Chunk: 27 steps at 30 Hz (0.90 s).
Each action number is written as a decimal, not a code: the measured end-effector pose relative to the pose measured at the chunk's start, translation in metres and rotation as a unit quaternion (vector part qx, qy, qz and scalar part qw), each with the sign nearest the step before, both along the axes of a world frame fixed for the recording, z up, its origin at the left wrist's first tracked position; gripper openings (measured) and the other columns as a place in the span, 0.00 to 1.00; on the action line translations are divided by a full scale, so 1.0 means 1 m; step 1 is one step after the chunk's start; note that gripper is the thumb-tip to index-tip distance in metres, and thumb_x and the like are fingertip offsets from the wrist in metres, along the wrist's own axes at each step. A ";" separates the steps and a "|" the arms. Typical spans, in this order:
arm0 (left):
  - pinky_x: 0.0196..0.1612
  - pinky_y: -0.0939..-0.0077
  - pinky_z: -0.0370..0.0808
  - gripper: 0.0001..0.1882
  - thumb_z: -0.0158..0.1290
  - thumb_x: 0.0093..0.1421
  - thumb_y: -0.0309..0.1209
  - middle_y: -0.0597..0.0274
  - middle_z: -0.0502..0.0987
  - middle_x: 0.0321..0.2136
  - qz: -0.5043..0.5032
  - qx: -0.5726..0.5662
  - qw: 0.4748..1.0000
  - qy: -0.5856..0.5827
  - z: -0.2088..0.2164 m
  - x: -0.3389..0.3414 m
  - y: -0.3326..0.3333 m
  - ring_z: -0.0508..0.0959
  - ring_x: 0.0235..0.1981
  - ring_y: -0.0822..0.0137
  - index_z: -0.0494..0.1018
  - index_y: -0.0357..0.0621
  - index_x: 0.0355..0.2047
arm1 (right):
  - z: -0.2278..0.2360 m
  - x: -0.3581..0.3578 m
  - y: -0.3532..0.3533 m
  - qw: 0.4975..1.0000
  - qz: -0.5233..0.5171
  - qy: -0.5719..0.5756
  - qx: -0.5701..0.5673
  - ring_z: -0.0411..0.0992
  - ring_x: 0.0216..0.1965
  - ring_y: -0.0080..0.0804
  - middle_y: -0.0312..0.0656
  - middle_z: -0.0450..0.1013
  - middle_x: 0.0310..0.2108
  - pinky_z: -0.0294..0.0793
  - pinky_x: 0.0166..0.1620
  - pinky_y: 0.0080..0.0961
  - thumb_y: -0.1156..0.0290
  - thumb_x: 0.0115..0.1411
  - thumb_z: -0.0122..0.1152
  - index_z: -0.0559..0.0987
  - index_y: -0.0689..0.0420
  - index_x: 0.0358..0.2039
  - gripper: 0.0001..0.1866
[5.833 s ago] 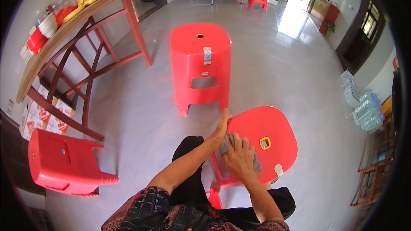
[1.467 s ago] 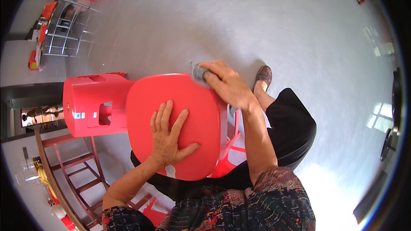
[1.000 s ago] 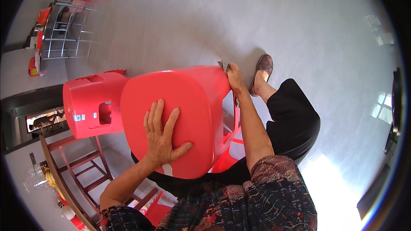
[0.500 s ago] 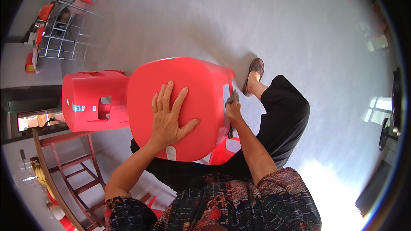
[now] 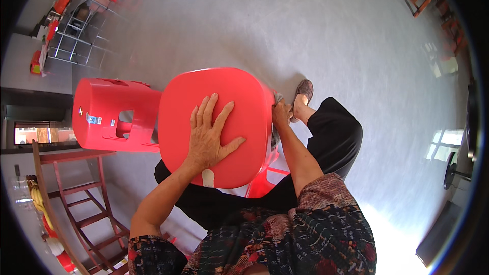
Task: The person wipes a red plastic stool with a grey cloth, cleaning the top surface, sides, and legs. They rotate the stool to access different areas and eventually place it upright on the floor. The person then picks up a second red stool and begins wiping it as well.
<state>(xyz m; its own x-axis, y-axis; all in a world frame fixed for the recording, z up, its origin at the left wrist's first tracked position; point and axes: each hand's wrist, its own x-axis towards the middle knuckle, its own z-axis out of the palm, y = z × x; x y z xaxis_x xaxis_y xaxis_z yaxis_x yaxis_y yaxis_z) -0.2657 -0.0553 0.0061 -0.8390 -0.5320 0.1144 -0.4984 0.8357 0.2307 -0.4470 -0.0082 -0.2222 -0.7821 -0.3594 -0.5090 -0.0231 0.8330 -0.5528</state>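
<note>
A red plastic stool [image 5: 224, 117] is steadied above the lap by the left hand [image 5: 210, 135], pressed flat with fingers spread; a grey cloth [image 5: 277, 99] is gripped against its right edge by the right hand [image 5: 281, 114].

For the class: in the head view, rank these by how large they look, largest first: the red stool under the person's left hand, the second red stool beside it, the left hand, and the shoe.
1. Red stool under the left hand; it is nearer the camera, so true size is unsure.
2. Second red stool.
3. Left hand.
4. Shoe.
</note>
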 end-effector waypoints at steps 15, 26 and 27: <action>0.64 0.47 0.48 0.40 0.57 0.51 0.54 0.46 0.53 0.64 -0.006 -0.011 1.000 0.026 0.000 0.004 -0.002 0.53 0.65 0.46 0.61 0.52 0.62 | -0.001 -0.017 0.086 0.942 0.108 -0.250 -0.197 0.71 0.33 0.25 0.36 0.73 0.33 0.71 0.35 0.26 0.61 0.58 0.59 0.74 0.59 0.45 0.18; 0.66 0.48 0.43 0.46 0.54 0.53 0.58 0.41 0.51 0.64 0.011 0.027 0.998 0.052 -0.005 0.017 -0.002 0.50 0.66 0.46 0.56 0.41 0.63 | 0.196 -0.014 -0.030 0.843 0.451 0.210 -0.205 0.58 0.58 0.49 0.49 0.57 0.62 0.60 0.59 0.43 0.53 0.66 0.40 0.70 0.47 0.59 0.24; 0.66 0.48 0.44 0.46 0.53 0.53 0.58 0.41 0.51 0.64 0.017 0.028 0.998 0.050 -0.005 0.022 0.000 0.50 0.66 0.46 0.56 0.41 0.63 | 0.187 -0.026 -0.049 0.804 0.505 0.187 -0.253 0.59 0.59 0.49 0.49 0.60 0.60 0.59 0.60 0.42 0.53 0.67 0.40 0.69 0.50 0.59 0.25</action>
<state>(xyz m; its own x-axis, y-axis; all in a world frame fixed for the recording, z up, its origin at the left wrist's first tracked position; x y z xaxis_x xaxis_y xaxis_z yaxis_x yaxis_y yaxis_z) -0.2438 -0.0558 0.0012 -0.8062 -0.5681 0.1656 -0.4988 0.8030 0.3262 -0.4730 -0.0568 -0.0353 -0.0250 -0.9942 0.1047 -0.7899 -0.0445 -0.6116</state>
